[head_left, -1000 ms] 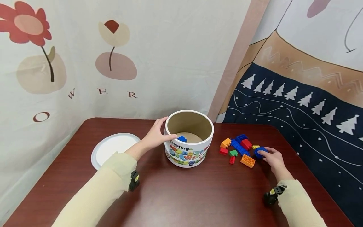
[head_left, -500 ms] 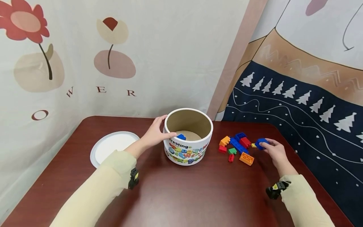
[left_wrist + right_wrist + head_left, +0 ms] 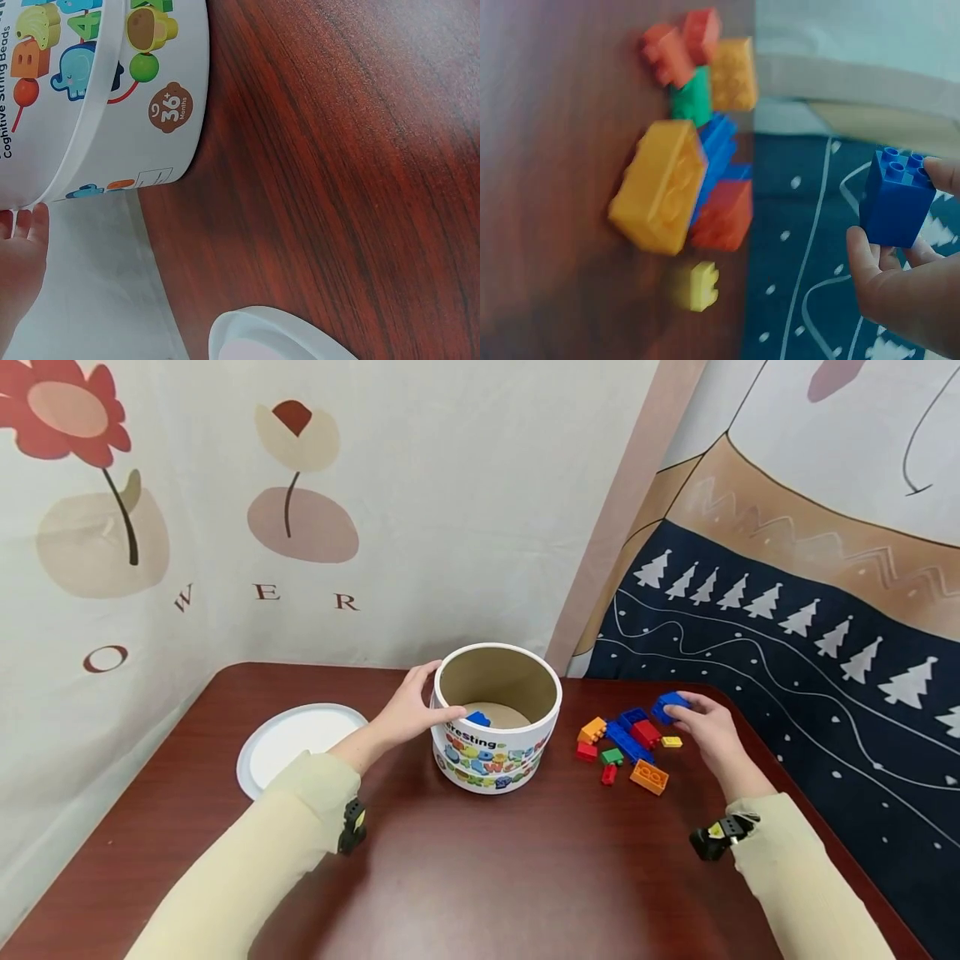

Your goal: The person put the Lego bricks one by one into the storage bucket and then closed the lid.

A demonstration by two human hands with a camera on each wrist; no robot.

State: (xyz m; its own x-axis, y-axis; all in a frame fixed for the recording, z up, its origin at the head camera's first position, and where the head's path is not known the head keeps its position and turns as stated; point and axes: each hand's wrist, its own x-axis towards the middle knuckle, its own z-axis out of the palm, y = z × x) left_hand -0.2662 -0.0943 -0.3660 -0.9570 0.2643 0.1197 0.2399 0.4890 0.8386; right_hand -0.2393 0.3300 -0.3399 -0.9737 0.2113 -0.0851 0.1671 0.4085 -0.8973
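In the head view, my left hand [image 3: 408,714] holds the left side of a white round bucket [image 3: 491,764], thumb along the front rim and fingers toward the back. The left wrist view shows its fingertips on the bucket's printed wall [image 3: 157,142]. Inside the bucket lies a blue brick [image 3: 478,719]. My right hand [image 3: 708,731] pinches another blue building brick [image 3: 896,199], studs visible, above the table's right part. Below and left of that hand lie loose bricks: an orange one [image 3: 649,777], a red one [image 3: 646,734], a green one [image 3: 612,757], a yellow one [image 3: 671,742] and several others.
A white round lid [image 3: 300,745] lies on the brown table [image 3: 480,877] left of the bucket, partly behind my left forearm. Printed cloths [image 3: 450,527] hang behind the table and along its right side.
My right hand has lifted the blue brick from beside the pile and moved it up and slightly left, uncovering the yellow brick. My left hand stays on the bucket.
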